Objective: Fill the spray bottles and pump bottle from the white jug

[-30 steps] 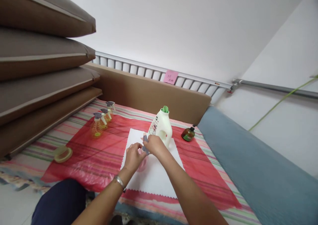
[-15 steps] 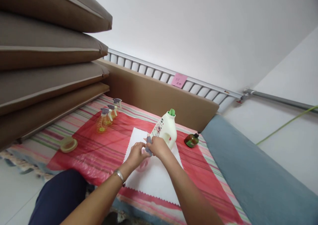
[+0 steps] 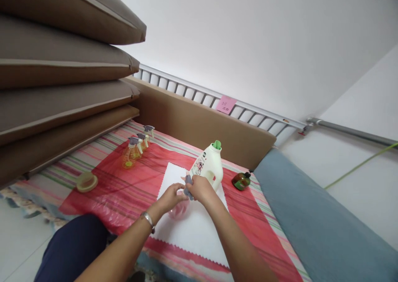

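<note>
Over a white zigzag-edged sheet [image 3: 199, 236] stands a small clear pink spray bottle [image 3: 179, 210] with a grey trigger sprayer head [image 3: 188, 185]. My right hand [image 3: 201, 188] is closed around the sprayer head from the right. The fingers of my left hand [image 3: 171, 195] curl at the neck of the bottle from the left, partly hiding it. Whether the head is fully seated on the neck, I cannot tell. Just behind my hands, a cream detergent jug [image 3: 215, 162] with a green spout sits on the sheet.
Several yellowish spray bottles [image 3: 129, 157] stand at the back left. A round pale yellow lid-like piece [image 3: 86, 182] lies at left, an amber pump bottle [image 3: 241, 181] at right. Red plastic [image 3: 124, 190] covers striped cloth. Stacked brown cushions [image 3: 68, 99] and a brown panel [image 3: 199, 118] border the surface.
The view has tilted slightly, so everything sits a little lower in the picture. My left fingers look a bit more spread from the sprayer head; my right hand keeps its grip.
</note>
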The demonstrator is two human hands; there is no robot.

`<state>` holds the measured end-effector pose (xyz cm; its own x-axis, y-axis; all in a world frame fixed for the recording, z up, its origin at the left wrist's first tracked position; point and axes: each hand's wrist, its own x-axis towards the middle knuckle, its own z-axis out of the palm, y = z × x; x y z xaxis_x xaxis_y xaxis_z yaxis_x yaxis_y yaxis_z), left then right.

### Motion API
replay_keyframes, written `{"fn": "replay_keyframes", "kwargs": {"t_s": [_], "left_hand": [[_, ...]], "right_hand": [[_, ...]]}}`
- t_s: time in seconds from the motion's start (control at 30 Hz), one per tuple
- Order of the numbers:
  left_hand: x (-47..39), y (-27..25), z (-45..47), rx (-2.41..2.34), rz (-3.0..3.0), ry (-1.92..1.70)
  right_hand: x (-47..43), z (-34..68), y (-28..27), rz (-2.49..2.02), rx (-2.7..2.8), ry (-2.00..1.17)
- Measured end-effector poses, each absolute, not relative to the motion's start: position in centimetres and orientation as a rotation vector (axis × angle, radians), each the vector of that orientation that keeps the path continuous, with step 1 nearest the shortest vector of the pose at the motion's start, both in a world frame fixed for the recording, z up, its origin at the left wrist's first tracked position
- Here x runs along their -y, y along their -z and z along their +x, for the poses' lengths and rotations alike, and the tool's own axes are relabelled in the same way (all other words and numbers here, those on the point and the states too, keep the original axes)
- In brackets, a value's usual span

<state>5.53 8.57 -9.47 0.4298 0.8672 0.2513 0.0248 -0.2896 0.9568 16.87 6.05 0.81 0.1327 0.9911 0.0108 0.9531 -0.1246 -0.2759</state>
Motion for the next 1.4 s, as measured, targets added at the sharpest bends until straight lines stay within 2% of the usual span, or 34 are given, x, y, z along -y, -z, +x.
{"fn": "replay_keyframes", "kwargs": {"t_s": [0.23,0.43,0.67,0.83,1.03,1.23,1.4], "left_hand": [[-7.7,9.7,6.2,-0.86,1.629,-1.044],[-8.3,9.3,5.7,-0.689,1.66,-0.945],[-7.8,9.7,6.4,-0.83,1.618,-1.02],[-8.4,9.3,5.6,-0.708,1.68,-0.944],[-8.1,9.8,6.0,-0.883,1.68,-1.028],[-8.9,9.4,5.4,-0.748,1.79,-0.963],[-8.0,9.9,6.2,-0.971,1.757,-1.06]], "right_hand": [[-6.1,16.5,-0.9,-2.23,1.934,-0.269],[-5.9,16.6,-1.2,-2.257,1.971,-0.287],[-5.7,16.6,-1.2,-2.283,1.975,-0.277],[-5.5,16.5,-1.3,-2.299,1.983,-0.277],[-5.6,16.4,-1.4,-2.311,1.982,-0.27],[-5.4,16.5,-1.6,-2.291,1.999,-0.28],[-5.4,16.3,-1.6,-2.295,1.997,-0.256]]}}
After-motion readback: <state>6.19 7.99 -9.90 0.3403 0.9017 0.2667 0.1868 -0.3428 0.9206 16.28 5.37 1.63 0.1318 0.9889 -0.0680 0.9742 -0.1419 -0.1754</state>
